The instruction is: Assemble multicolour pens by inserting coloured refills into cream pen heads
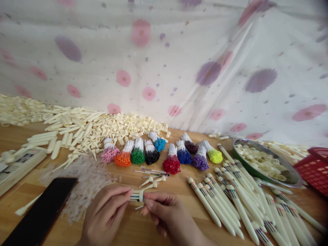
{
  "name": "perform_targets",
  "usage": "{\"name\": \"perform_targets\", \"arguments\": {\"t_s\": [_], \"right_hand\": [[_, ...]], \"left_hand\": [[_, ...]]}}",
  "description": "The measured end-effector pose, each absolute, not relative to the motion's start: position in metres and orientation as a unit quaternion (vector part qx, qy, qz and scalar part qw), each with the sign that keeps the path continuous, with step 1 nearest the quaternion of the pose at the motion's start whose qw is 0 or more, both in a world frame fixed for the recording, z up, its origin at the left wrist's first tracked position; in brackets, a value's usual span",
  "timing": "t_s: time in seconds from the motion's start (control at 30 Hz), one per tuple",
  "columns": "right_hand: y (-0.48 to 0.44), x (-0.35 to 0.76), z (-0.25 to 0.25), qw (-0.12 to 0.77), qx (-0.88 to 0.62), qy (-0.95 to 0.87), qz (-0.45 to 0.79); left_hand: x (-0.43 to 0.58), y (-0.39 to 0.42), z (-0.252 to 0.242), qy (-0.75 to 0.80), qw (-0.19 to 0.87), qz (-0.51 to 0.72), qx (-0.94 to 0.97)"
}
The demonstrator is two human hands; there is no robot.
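Between my hands, low in the middle of the head view, is a cream slotted part of a multicolour pen (136,195), with dark and blue strips in its slots. My left hand (109,210) pinches its left end. The fingers of my right hand (166,208) close on the ringed right end, and a thin refill tip (138,207) shows below them. Just beyond lie several cream cone-ended pen pieces (153,182) and a few loose refills (151,171). Farther back stand bundles of coloured refills, among them a red bundle (171,160) and a green bundle (138,152).
Assembled multicolour pens (238,201) lie at right, near a metal bowl (294,179) of cream rings and a red basket (315,167). At left are a black phone (41,212), clear plastic bits (82,184), a power strip (23,167) and heaped cream parts (115,124).
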State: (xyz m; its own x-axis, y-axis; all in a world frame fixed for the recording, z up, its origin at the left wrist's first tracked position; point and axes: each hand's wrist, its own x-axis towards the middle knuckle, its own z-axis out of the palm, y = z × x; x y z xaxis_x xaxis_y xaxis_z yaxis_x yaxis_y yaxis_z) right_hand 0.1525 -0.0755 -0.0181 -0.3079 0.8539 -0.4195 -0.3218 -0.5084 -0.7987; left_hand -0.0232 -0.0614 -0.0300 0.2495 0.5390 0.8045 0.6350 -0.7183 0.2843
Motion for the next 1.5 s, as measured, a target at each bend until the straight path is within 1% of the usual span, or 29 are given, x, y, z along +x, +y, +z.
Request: {"name": "perform_targets", "arguments": {"t_s": [0.13,0.23,0.3,0.4,0.47,0.53,0.67,0.77,0.83,0.93,1.03,1.1,1.17,1.23,1.33,1.4,1.5], "right_hand": [[-0.075,0.15,-0.022,0.408,-0.439,-0.27,0.754],[-0.074,0.149,-0.026,0.416,-0.456,-0.291,0.731],[-0.074,0.15,-0.026,0.419,-0.469,-0.345,0.697],[-0.074,0.152,-0.021,0.445,-0.484,-0.451,0.604],[-0.074,0.154,-0.016,0.451,-0.485,-0.492,0.565],[-0.073,0.156,-0.013,0.437,-0.479,-0.507,0.567],[-0.07,0.159,-0.014,0.4,-0.46,-0.502,0.614],[-0.068,0.16,-0.016,0.397,-0.467,-0.501,0.612],[-0.069,0.161,-0.016,0.405,-0.473,-0.526,0.579],[-0.072,0.161,-0.016,0.421,-0.48,-0.592,0.493],[-0.074,0.162,-0.016,0.415,-0.478,-0.65,0.42],[-0.074,0.161,-0.017,0.411,-0.478,-0.665,0.4],[-0.073,0.161,-0.017,0.417,-0.481,-0.645,0.423],[-0.072,0.161,-0.017,0.424,-0.482,-0.596,0.483],[-0.069,0.162,-0.017,0.413,-0.476,-0.527,0.57],[-0.068,0.163,-0.016,0.407,-0.471,-0.512,0.592],[-0.068,0.163,-0.017,0.419,-0.461,-0.52,0.585]], "left_hand": [[-0.024,-0.062,-0.033,-0.369,0.052,-0.478,-0.795],[-0.023,-0.062,-0.033,-0.367,0.043,-0.475,-0.798],[-0.022,-0.062,-0.032,-0.368,0.036,-0.477,-0.797],[-0.02,-0.062,-0.03,-0.363,0.033,-0.471,-0.803],[-0.021,-0.063,-0.03,-0.357,0.038,-0.464,-0.81],[-0.022,-0.063,-0.031,-0.354,0.04,-0.461,-0.813],[-0.022,-0.062,-0.032,-0.359,0.025,-0.471,-0.806],[-0.02,-0.062,-0.033,-0.359,0.007,-0.486,-0.797],[-0.019,-0.062,-0.034,-0.358,-0.005,-0.491,-0.794],[-0.019,-0.062,-0.037,-0.356,-0.016,-0.483,-0.799],[-0.022,-0.063,-0.04,-0.354,-0.014,-0.465,-0.811],[-0.023,-0.063,-0.042,-0.353,-0.002,-0.454,-0.818],[-0.025,-0.065,-0.043,-0.346,0.016,-0.443,-0.827],[-0.027,-0.066,-0.044,-0.333,0.035,-0.438,-0.834],[-0.029,-0.069,-0.042,-0.318,0.047,-0.434,-0.842],[-0.031,-0.069,-0.042,-0.315,0.045,-0.431,-0.844],[-0.032,-0.07,-0.044,-0.321,0.029,-0.425,-0.846]]}}
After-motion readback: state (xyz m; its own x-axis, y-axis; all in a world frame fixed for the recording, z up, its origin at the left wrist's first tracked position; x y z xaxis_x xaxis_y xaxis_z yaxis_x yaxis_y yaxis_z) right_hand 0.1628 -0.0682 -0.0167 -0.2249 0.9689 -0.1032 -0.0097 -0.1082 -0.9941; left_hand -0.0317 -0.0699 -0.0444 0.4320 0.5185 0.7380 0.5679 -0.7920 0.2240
